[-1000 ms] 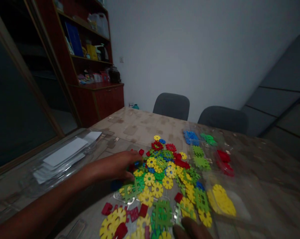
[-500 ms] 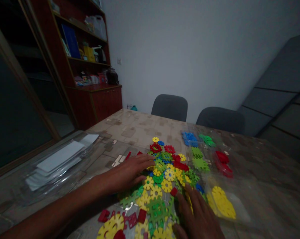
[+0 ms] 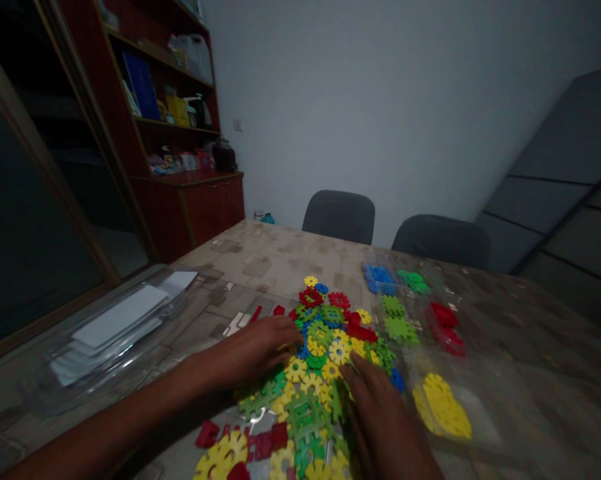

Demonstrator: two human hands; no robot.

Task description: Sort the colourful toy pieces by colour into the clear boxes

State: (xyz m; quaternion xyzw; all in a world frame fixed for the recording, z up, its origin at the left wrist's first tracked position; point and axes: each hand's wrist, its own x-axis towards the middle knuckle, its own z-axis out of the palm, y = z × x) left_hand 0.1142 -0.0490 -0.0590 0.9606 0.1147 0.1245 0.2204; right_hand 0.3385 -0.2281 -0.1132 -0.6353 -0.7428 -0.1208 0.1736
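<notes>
A heap of flat plastic interlocking pieces (image 3: 325, 347), yellow, green, red and blue, lies on the table (image 3: 280, 257) in front of me. My left hand (image 3: 253, 350) rests palm down on the left side of the heap, fingers stretched toward its middle. On the near right side lies my right hand (image 3: 380, 413), fingers flat and pointing into the pieces. Neither hand visibly grips a piece. Red pieces (image 3: 265, 443) and a large yellow disc (image 3: 220, 457) lie at the near edge.
A clear sorting tray (image 3: 475, 400) at the right holds blue (image 3: 379, 277), green (image 3: 398, 317), red (image 3: 445, 323) and yellow (image 3: 443, 403) pieces. A clear plastic lid with white sheets (image 3: 115, 327) lies at the left. Two grey chairs (image 3: 338, 213) stand behind the table, a wooden cabinet (image 3: 180, 133) at the far left.
My right hand has come up from the bottom edge and slid forward over the heap. My left hand has spread flat on the pieces and stayed at the left side.
</notes>
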